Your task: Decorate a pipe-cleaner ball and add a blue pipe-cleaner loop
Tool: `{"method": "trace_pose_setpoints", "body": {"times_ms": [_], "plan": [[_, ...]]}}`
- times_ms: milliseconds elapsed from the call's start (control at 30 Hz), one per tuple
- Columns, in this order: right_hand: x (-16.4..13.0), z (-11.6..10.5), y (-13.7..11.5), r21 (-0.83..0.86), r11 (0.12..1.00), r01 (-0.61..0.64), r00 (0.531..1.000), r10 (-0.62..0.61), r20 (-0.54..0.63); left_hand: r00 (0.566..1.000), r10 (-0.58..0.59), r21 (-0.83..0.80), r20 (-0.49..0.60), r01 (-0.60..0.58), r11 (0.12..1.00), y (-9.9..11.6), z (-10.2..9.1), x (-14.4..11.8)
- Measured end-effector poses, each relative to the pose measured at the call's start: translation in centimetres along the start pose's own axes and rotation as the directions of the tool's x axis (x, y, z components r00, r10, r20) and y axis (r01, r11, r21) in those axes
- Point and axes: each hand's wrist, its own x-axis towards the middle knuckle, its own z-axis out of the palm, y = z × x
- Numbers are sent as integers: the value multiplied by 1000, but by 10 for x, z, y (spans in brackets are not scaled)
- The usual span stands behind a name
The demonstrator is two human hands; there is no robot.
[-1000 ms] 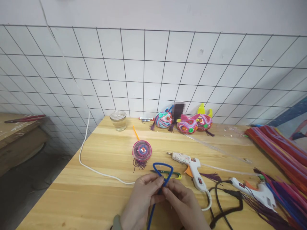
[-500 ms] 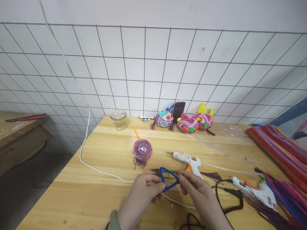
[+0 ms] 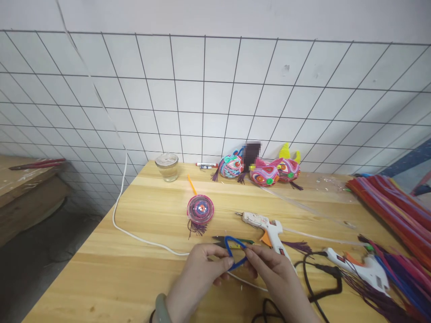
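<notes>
A blue pipe cleaner (image 3: pixel 228 242), bent into a rounded triangular loop, is held above the wooden table. My left hand (image 3: pixel 207 267) pinches its lower left part between thumb and fingers. My right hand (image 3: pixel 269 267) is closed on the loop's right corner. Just behind the loop lies a pair of scissors (image 3: pixel 218 240) with dark blades, partly hidden by the loop and my fingers. A white glue gun (image 3: pixel 259 220) with an orange trigger rests beyond my right hand. Farther off is a round pink-and-purple coiled piece (image 3: pixel 200 209) with a purple tassel and an orange stick.
A second glue gun (image 3: pixel 360 267) and black cables lie at right, beside bundles of coloured pipe cleaners (image 3: pixel 390 211). Decorated figures (image 3: pixel 264 172) and a glass (image 3: pixel 167 168) stand along the tiled wall. A white cord (image 3: pixel 144 242) crosses the table (image 3: pixel 101 273).
My right fingers have shifted slightly left along the blue loop, covering more of its right corner. My left hand keeps its pinch nearly in place.
</notes>
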Motion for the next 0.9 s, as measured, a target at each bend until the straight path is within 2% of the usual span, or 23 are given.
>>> {"method": "trace_pose_setpoints", "body": {"times_ms": [267,900], "plan": [[0,2,-3,32,999,9,1000,-8,-23,1000,-10,38,-6,10,999,-1,-1,3],[-1,5,1,23,1000,-13,999,14,-53,1000,15,16,-10,-15,1000,-1,-2,2]]}}
